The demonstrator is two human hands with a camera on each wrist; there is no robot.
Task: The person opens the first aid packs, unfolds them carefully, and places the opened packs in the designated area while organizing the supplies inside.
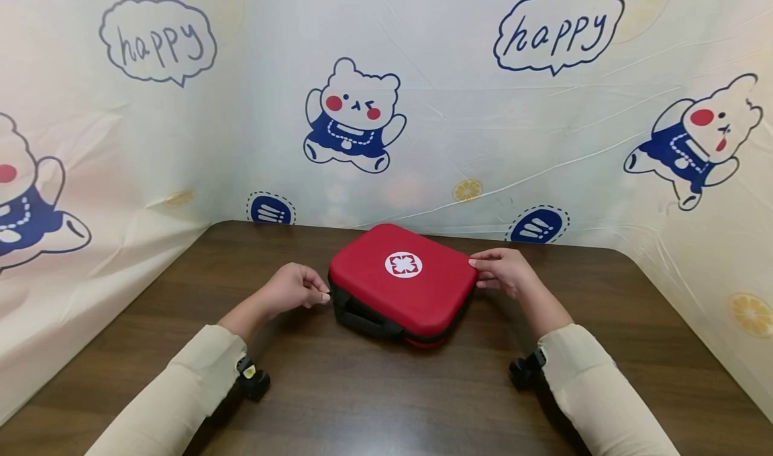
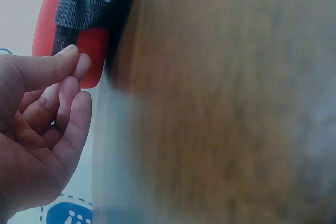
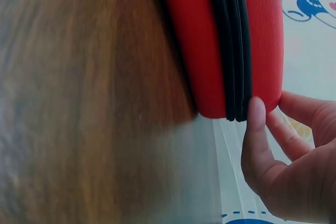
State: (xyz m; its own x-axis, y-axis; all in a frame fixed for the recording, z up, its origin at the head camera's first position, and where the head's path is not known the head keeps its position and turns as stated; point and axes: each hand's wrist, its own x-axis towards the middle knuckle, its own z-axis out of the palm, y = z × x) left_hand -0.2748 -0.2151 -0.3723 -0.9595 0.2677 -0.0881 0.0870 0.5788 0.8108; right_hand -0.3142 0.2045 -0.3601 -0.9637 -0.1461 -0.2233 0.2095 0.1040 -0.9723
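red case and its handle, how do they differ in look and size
Colour: the red case is mostly red, while the handle is black.
Size: the red case is far bigger than the handle.
Shape: the red case is a broad box with rounded corners; the handle is a narrow strap along one side.
Shared: both show black, as a zipper band edges the case.

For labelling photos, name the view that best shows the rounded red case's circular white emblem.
Head view: the circular white emblem faces up, uncovered, on the red case. Both wrist views show its sides, no emblem.
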